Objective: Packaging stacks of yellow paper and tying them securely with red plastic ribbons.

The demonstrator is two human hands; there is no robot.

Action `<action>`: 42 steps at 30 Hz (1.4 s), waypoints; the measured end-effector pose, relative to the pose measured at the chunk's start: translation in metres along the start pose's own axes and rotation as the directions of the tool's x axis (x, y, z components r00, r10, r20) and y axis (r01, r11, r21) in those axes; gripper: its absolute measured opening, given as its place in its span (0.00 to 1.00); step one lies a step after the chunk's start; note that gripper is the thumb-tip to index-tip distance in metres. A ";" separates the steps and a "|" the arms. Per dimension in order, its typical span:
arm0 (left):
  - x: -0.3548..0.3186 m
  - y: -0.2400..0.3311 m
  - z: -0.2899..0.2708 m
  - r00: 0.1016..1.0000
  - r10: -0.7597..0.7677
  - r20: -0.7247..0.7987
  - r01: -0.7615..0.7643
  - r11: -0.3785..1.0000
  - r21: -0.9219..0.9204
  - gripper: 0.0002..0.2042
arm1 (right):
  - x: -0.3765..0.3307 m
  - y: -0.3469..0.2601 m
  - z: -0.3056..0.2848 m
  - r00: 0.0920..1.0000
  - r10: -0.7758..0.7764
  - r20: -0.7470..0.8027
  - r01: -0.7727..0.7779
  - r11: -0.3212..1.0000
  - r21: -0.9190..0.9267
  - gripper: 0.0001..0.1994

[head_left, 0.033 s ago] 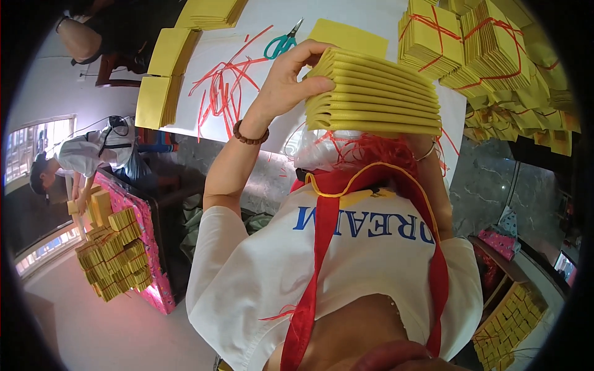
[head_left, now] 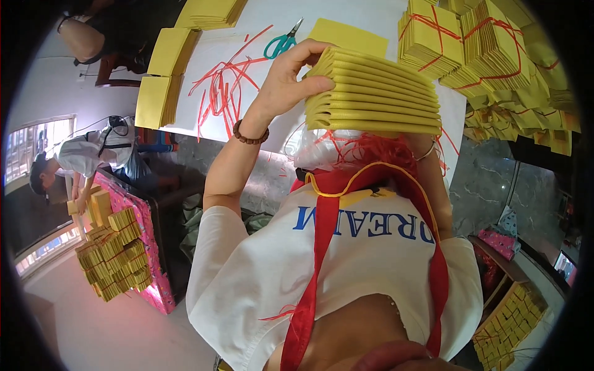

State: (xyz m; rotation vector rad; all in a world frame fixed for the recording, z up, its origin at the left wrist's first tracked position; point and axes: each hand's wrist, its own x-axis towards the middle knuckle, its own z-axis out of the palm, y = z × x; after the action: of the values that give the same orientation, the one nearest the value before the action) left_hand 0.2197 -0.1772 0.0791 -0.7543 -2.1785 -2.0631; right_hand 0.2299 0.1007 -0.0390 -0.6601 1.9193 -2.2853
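Observation:
My left hand (head_left: 294, 81) grips the left end of a thick stack of yellow padded envelopes (head_left: 377, 93), thumb on the near side and fingers over the top. The stack is held up at the table's near edge, its folded edges facing me. Of my right arm the forearm and the wrist with a bangle (head_left: 426, 150) show; the hand itself is hidden behind the stack. Beyond the stack a flat yellow envelope (head_left: 352, 37) lies on the white table (head_left: 247, 40). Green-handled scissors (head_left: 281, 44) and loose red plastic strands (head_left: 223, 93) lie left of it.
Untied yellow stacks (head_left: 156, 102) line the table's left edge. Bundles tied with red strands (head_left: 430, 38) crowd the right side. A clear bag with red strands (head_left: 309, 148) is against my front. Leftward, another person (head_left: 99, 148) handles bundles at a pink-covered table (head_left: 158, 272).

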 end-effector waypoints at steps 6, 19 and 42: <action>-0.003 0.002 0.000 1.000 -0.023 -0.012 0.023 1.000 -0.005 0.23 | 0.001 0.000 0.003 0.999 0.051 -0.010 -0.049 0.994 0.099 0.19; -0.006 -0.003 -0.005 0.995 -0.013 0.099 0.010 0.999 0.034 0.37 | 0.002 -0.009 0.009 0.988 0.153 -0.024 -0.140 0.947 0.289 0.19; -0.122 -0.026 -0.056 0.826 -0.452 -0.338 0.452 0.888 -0.083 0.29 | 0.067 0.000 0.134 0.961 0.208 0.179 -0.213 0.977 0.007 0.38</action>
State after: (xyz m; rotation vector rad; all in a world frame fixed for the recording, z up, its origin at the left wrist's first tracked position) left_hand 0.3009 -0.2676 0.0179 0.1624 -2.2968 -2.1678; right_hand 0.2201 -0.0450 -0.0047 -0.6016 1.7820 -2.0458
